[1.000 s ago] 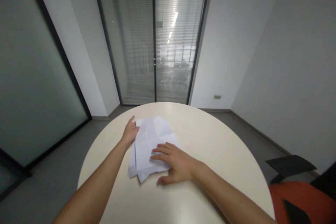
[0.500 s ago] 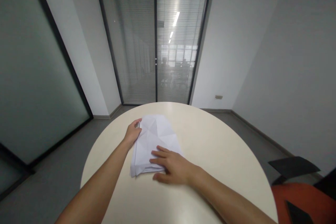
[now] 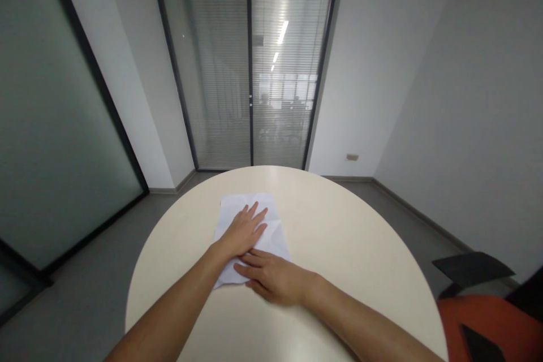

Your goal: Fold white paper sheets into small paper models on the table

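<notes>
Since half a second ago, the person's bare left hand (image 3: 244,232) has gone from the left edge of the stack of creased white paper sheets (image 3: 275,240) to its top, while the bare right hand (image 3: 275,278) has slid slightly toward the near edge of the stack. Seen from the head camera, the stack lies flat on the round cream-coloured tabletop (image 3: 348,243), left of the table's middle and set in from its far rim. Its outline looks more even than a second ago, when a lower layer stuck out at the left.

On the table, the left hand rests palm down across the stack with its fingers spread, pointing toward the far rim. The right hand lies over the near right part of the stack, its fingers lightly curved and close to one another, pointing toward the table's left side. Its uppermost finger is right by the heel of the left hand; whether they touch I cannot tell, nor whether its thumb presses on paper.

To the right of the table stands a chair with an orange seat (image 3: 479,322) and black armrests (image 3: 473,266). Beyond the table's far rim are dark-framed glass doors with pale horizontal blinds (image 3: 203,79).
</notes>
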A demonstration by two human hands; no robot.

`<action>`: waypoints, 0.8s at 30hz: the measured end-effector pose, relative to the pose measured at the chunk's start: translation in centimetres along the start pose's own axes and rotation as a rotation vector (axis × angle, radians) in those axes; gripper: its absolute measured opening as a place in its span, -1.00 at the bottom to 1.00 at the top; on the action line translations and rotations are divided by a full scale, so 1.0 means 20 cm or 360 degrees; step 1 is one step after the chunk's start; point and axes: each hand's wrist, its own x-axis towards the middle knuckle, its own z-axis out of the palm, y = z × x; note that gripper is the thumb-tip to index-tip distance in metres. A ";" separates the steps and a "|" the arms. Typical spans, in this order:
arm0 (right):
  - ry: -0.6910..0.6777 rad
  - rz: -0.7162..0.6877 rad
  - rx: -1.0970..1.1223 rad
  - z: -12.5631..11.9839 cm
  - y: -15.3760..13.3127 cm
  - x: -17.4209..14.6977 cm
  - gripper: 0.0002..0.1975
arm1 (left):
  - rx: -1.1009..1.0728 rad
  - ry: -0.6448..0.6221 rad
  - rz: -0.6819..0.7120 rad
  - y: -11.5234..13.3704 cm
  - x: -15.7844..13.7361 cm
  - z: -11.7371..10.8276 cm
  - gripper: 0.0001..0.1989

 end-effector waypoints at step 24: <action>0.0564 0.1243 0.0036 -0.34 0.58 -0.45 -0.57 | 0.0628 -0.0658 0.0438 0.37 0.05 -0.02 -0.60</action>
